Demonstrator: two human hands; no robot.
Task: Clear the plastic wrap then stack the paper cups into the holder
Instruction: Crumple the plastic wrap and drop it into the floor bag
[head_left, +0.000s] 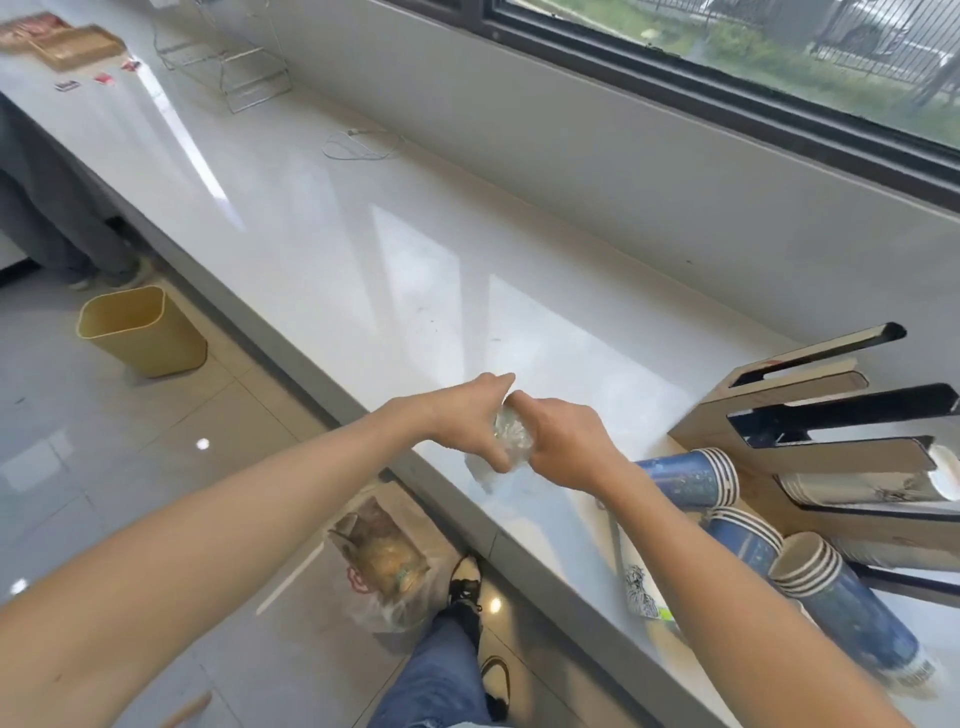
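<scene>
A crumpled wad of clear plastic wrap (511, 435) is squeezed between my left hand (470, 415) and my right hand (563, 441), above the front edge of the white counter (405, 270). Both hands are closed around it. To the right, stacks of blue paper cups lie on their sides: one (691, 478) just behind my right wrist, another (743, 538) below it, a third (852, 608) nearest me. The wooden cup holder (810, 415) with black slots lies on its side at the far right, with a white cup stack (872, 486) in one slot.
A yellow waste bin (143, 330) stands on the tiled floor at left. A plastic bag of food (382, 564) sits on the floor by my foot. A wire rack (244, 73), a white cable (363, 145) and a wooden tray (78, 47) lie farther along the counter. Another person's legs (52, 218) stand at far left.
</scene>
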